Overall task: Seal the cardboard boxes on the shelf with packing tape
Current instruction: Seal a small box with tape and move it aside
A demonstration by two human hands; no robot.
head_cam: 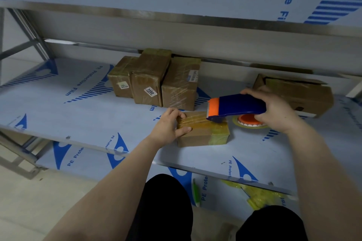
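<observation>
Small brown cardboard box (202, 130) sits near-centre on the film-covered shelf (78, 111). Left hand (168, 128) clamps its left end; right hand (274, 110) grips blue-orange tape dispenser (235, 106). Box likely light, stiff; brace ends.

Small box (203, 133) on shelf (78, 119); three boxes (154, 80) behind.

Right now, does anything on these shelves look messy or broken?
Yes. The big box at the back right lies with its flaps open and looks dented. On the lower shelf, a wad of yellowish film sits crumpled. The small box under the tape dispenser looks neat.
</observation>
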